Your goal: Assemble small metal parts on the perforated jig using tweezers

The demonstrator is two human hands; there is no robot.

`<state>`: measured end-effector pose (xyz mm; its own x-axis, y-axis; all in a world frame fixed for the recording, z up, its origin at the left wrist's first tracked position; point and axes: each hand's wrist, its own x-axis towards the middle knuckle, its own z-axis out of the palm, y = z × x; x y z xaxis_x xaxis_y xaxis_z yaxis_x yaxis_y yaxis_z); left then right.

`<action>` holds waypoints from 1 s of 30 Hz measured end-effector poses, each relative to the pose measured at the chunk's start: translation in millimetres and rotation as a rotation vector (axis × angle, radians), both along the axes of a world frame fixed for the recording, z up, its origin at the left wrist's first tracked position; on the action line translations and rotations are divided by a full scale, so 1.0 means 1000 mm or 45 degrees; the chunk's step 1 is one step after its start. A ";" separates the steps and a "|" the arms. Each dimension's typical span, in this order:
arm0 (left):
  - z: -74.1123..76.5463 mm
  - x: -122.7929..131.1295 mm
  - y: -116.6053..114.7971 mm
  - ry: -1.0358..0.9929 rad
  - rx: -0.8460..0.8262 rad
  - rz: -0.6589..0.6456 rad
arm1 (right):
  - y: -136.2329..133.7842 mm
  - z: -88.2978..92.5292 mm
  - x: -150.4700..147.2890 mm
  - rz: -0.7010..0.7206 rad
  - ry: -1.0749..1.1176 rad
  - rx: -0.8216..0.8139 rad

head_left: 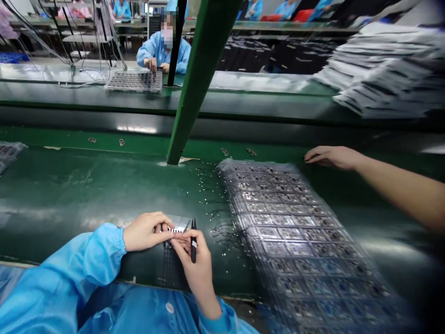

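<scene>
at the far left edge of the green worktop [69, 195] one tray of parts [9, 153] lay partly out of view. nearer me, my left hand [146, 230], in its blue sleeve, had its fingers [166, 222] pinched together on the small clear strip of parts [177, 228], thumb and forefinger closed on its left end. the strip lay flat on the worktop just in front of me, between my two hands. my right hand [194, 260] touched it from the other side, forefinger pressed down on the strip, while the remaining fingers were closed round one black pair of tweezers [193, 240], tips pointing away from me. many small bright specks [208, 195], too many and too small to count, were scattered on the worktop just right of my hands. beyond them rose one slanted green post [194, 83]. to its right lay one long clear tray of components [295, 241], blurred, its rows too smeared to count. at the far right another person's hand [330, 157] rested flat on the worktop near the tray's far corner. across the line, one person in blue worked over one more tray [134, 81].
</scene>
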<state>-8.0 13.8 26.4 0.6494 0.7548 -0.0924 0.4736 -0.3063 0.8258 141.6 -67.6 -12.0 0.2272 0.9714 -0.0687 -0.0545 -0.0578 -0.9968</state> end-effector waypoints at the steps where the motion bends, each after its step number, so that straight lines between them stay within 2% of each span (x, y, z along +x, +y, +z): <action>1: -0.001 0.002 0.000 -0.022 -0.007 0.013 | 0.000 0.000 0.000 0.020 -0.015 -0.004; 7: -0.013 0.006 0.001 -0.160 -0.175 0.137 | 0.001 -0.001 -0.001 0.068 -0.007 -0.064; 13: -0.010 0.005 0.000 -0.171 -0.192 0.224 | 0.003 -0.002 0.000 0.004 0.049 -0.073; 30: -0.007 0.002 -0.005 -0.050 0.046 0.036 | 0.001 0.005 0.001 0.012 0.008 -0.040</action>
<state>-5.5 9.3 19.5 0.6303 0.7753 -0.0393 0.4498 -0.3235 0.8325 142.3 -66.3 -7.4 0.2179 0.9708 -0.1006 -0.0603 -0.0895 -0.9942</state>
